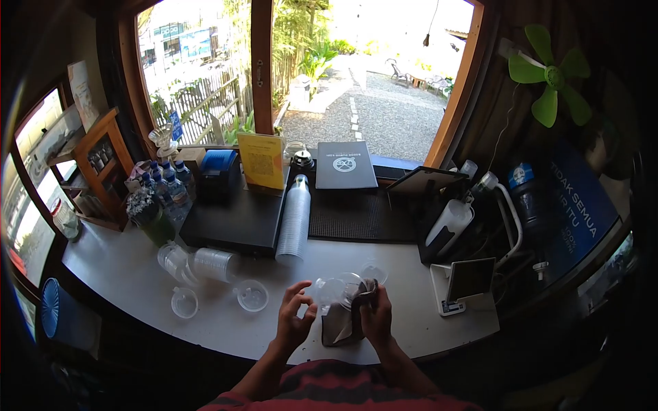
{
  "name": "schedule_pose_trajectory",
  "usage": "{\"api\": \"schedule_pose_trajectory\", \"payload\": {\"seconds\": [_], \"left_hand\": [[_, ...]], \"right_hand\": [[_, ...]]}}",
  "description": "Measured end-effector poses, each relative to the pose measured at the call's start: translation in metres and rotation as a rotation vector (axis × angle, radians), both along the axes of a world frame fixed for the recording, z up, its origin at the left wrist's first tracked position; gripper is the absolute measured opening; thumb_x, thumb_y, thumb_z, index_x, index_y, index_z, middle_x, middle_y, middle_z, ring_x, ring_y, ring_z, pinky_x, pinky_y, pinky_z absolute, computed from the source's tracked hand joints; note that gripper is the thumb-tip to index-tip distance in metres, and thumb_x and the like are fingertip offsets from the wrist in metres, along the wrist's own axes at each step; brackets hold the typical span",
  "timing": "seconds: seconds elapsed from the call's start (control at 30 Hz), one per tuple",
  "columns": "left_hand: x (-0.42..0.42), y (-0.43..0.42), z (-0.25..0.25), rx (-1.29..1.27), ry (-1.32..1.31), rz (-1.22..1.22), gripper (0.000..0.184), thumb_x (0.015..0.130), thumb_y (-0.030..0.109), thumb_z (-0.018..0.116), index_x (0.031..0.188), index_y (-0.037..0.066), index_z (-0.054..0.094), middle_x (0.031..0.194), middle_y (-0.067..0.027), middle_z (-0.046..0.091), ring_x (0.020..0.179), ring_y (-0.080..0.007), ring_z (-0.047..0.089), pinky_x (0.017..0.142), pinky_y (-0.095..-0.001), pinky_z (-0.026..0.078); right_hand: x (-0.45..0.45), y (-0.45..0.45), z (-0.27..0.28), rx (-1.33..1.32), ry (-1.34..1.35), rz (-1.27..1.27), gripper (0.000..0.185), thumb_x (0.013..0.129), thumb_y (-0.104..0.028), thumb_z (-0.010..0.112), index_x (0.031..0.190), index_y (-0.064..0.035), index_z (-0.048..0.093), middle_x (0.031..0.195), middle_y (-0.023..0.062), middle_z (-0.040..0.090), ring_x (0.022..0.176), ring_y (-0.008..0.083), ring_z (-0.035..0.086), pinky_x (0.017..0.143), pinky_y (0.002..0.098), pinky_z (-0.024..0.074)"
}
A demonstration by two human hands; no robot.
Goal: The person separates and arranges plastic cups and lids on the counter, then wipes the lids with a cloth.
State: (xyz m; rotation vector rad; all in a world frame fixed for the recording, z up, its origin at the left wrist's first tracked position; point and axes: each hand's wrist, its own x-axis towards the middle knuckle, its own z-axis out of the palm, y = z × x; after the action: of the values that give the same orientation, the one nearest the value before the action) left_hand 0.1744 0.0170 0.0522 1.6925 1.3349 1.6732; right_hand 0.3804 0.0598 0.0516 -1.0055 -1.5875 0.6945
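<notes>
Brown wood frames the wide window (308, 75) in front of the person, with gravel and greenery bright beyond it. Below runs the pale counter (274, 329), its near edge curving round by the person's striped shirt (329, 387). From where I stand, a flat black box (234, 220) takes up the back of the counter, left of centre, with a dark ribbed mat (356, 216) to its right. Between them a long stack of clear cups (295, 219) lies on its side, pointing toward the person.

Both bare hands are up over the near part of the counter. The left hand (295, 320) is partly open, its fingers bent and apart, thumb curving toward the forefinger; it is near some clear plastic, and whether a fingertip touches that I cannot tell. The right hand (377, 318) is closed on a grey-brown cloth (341, 326), which is bunched up at that hand and hangs down between the two. Against the bunched part of the cloth sits a clear round plastic piece (348, 288), its rim tilted, between the hands; glare blurs its outline.

Off to the left, a shorter stack of clear plastic (214, 264) rests on its side, and nearer the person two small round tubs (252, 296) sit apart.
</notes>
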Motion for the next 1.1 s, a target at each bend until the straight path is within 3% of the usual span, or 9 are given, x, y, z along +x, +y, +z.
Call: {"api": "schedule_pose_trajectory", "payload": {"seconds": [0.17,0.27,0.47,0.6,0.73,0.83,0.93,1.03,1.1], "left_hand": [[-0.061,-0.001,-0.004,0.04,0.344,0.401,0.018,0.087,0.018,0.066,0.086,0.003,0.056,0.115,-0.0184,0.057,0.111,-0.0352,0.053,0.094,-0.0481,0.044],[-0.093,-0.001,-0.016,-0.149,0.635,0.584,0.015,0.087,0.019,0.07,0.088,0.005,0.063,0.117,-0.0149,0.057,0.118,-0.0326,0.049,0.103,-0.0489,0.036],[-0.115,0.002,-0.047,-0.335,0.645,0.619,0.033,0.089,0.028,0.071,0.109,0.005,0.06,0.119,-0.0148,0.055,0.119,-0.0316,0.049,0.105,-0.0501,0.035],[-0.079,0.008,-0.037,-0.015,0.457,0.534,0.05,0.093,0.047,0.066,0.118,0.004,0.056,0.117,-0.0164,0.056,0.114,-0.0321,0.053,0.101,-0.0469,0.04],[-0.022,0.008,-0.018,-0.092,-0.169,-0.175,0.06,0.098,0.052,0.058,0.13,0.001,0.054,0.117,-0.0148,0.063,0.108,-0.0265,0.061,0.096,-0.0374,0.047],[0.003,0.004,-0.011,-0.239,-0.3,-0.438,0.054,0.099,0.044,0.061,0.131,0.001,0.057,0.121,-0.0121,0.065,0.115,-0.0201,0.06,0.099,-0.0344,0.046],[0.017,0.009,-0.011,-0.243,-0.389,-0.366,0.029,0.105,0.019,0.053,0.125,-0.001,0.059,0.118,-0.0129,0.068,0.111,-0.0206,0.064,0.1,-0.0337,0.047],[0.021,0.006,-0.002,-0.219,-0.917,-0.397,0.028,0.105,0.016,0.049,0.124,-0.005,0.054,0.12,-0.0189,0.066,0.119,-0.028,0.062,0.109,-0.0399,0.044],[0.012,0.009,-0.006,-0.092,-0.8,-0.227,0.032,0.106,0.018,0.046,0.13,-0.004,0.047,0.127,-0.0218,0.061,0.124,-0.0312,0.059,0.112,-0.0433,0.042]], "right_hand": [[0.013,0.017,-0.012,-0.558,0.749,0.069,0.021,0.088,-0.003,0.057,0.109,-0.0041,0.059,0.097,0.004,0.064,0.086,0.0146,0.064,0.08,0.0315,0.0544],[0.022,0.016,-0.013,-0.754,0.875,0.2,0.021,0.088,-0.004,0.059,0.109,-0.0047,0.06,0.1,0.0053,0.066,0.088,0.0179,0.067,0.081,0.0355,0.0571],[0.015,0.007,-0.003,-0.766,0.918,0.299,0.024,0.091,-0.006,0.065,0.114,-0.0044,0.059,0.107,0.0075,0.067,0.098,0.0212,0.068,0.091,0.0382,0.0565],[0.003,0.0,0.005,-0.703,0.855,0.287,0.024,0.092,-0.007,0.066,0.115,-0.0036,0.06,0.107,0.0061,0.067,0.096,0.0177,0.067,0.089,0.0349,0.056],[-0.01,-0.008,-0.002,-0.65,0.637,0.391,0.024,0.096,-0.011,0.065,0.118,-0.0012,0.061,0.106,0.0037,0.067,0.094,0.0117,0.064,0.087,0.0281,0.0527],[-0.014,-0.014,0.002,-0.677,0.493,0.46,0.028,0.101,-0.019,0.063,0.12,0.0004,0.061,0.109,0.0042,0.067,0.097,0.0092,0.062,0.088,0.0255,0.0501],[-0.011,-0.012,-0.005,-0.717,0.607,0.492,0.028,0.103,-0.023,0.058,0.12,-0.0008,0.06,0.109,0.0062,0.068,0.098,0.013,0.066,0.088,0.0287,0.0535],[-0.002,-0.009,-0.014,-0.754,0.866,0.442,0.034,0.106,-0.031,0.051,0.122,-0.0021,0.059,0.11,0.0085,0.07,0.099,0.0177,0.069,0.089,0.033,0.0562],[-0.002,-0.011,0.005,-0.661,0.936,0.363,0.045,0.107,-0.04,0.044,0.128,-0.0026,0.056,0.12,0.011,0.066,0.109,0.0231,0.065,0.097,0.0385,0.0521]]}}
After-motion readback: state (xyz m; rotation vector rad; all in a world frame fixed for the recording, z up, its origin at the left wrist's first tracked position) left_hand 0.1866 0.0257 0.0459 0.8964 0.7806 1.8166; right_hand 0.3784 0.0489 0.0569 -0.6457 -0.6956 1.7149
